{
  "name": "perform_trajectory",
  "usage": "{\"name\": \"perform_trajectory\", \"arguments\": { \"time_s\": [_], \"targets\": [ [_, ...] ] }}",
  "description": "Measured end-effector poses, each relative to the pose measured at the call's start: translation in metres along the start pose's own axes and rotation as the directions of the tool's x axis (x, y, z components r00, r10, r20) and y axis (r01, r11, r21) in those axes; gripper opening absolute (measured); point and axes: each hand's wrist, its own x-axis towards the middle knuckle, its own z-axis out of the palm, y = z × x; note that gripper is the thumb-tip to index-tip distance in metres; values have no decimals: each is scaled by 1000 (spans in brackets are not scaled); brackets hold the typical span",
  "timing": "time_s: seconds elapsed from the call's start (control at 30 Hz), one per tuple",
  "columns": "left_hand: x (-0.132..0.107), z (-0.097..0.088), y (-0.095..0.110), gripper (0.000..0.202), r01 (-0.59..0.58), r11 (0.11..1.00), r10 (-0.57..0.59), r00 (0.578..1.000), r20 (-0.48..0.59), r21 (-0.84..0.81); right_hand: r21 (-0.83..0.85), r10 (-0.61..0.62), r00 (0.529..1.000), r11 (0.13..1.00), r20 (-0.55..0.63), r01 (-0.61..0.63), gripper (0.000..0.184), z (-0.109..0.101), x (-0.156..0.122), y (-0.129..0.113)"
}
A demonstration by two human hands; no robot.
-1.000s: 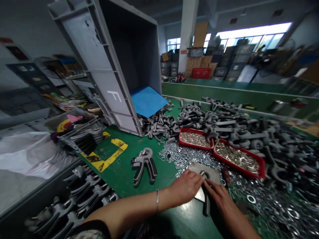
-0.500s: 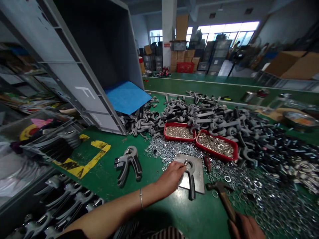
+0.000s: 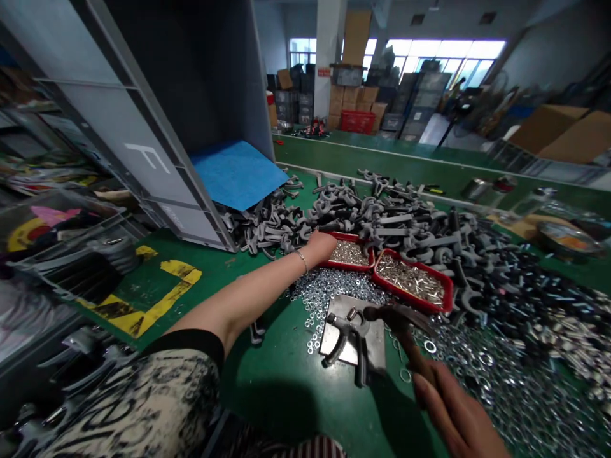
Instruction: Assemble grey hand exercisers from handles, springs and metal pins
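Right hand (image 3: 453, 410) is gripping hammer (image 3: 414, 346) - fingers (image 3: 432, 397) closed round the handle, head hanging just above grey grip frame (image 3: 344, 334), which is lying on steel plate (image 3: 375, 350) near the table's (image 3: 214, 273) front edge. Left hand (image 3: 321, 246) is reaching into red tray (image 3: 351, 268) of small metal pins (image 3: 348, 254) - can't tell whether its fingers have hold of any.
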Motion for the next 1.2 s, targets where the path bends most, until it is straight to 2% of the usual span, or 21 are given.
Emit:
{"name": "perform_trajectory", "arguments": {
  "time_s": [0.07,0.13,0.2,0.27,0.33,0.43,0.5,0.57,0.63,0.7,0.8,0.87,1.0,1.2],
  "targets": [
    [-2,6,-2,28,16,1000,-16,1000,0,6,-91,11,999,996,41,-7,33,6,13,-3],
    [-5,8,-5,19,30,1000,-30,999,-17,-6,-147,36,991,989,130,-16,34,10,23,-4],
    [-5,4,-10,12,35,998,-37,999,-41,-51,-99,42,980,995,193,-23,35,12,28,-5],
    [-4,-3,-13,14,34,993,-40,997,-60,-111,-19,20,986,1000,165,-17,36,12,27,-5],
    [-6,-11,-9,18,28,986,-41,996,-74,-167,-44,42,994,998,104,-38,37,13,26,-2],
    [-26,-19,16,22,-23,971,4,997,-83,-238,-45,78,988,996,137,-72,37,15,26,9],
    [-50,-14,41,20,-94,952,82,995,-55,-292,79,77,980,993,185,-93,40,16,26,16],
    [-75,-1,62,16,-153,921,161,987,-9,-357,234,87,984,964,158,-123,42,18,23,21],
    [-95,17,75,14,-164,895,185,983,12,-414,405,162,985,898,61,-173,41,25,16,23],
    [-105,36,79,15,-133,884,150,989,2,-449,600,278,960,767,11,-229,40,37,7,24],
    [-109,55,76,17,-81,876,80,997,-23,-476,770,410,905,540,114,-341,42,56,-5,26],
    [-109,61,74,18,-69,868,59,998,-35,-492,805,424,889,460,172,-375,44,65,-9,28],
    [-109,66,76,16,-69,858,53,998,-47,-509,857,400,903,398,158,-327,43,73,-11,33],
    [-110,70,77,15,-58,878,35,998,-58,-475,872,338,921,371,194,-320,44,79,-8,39]
  ]
}}
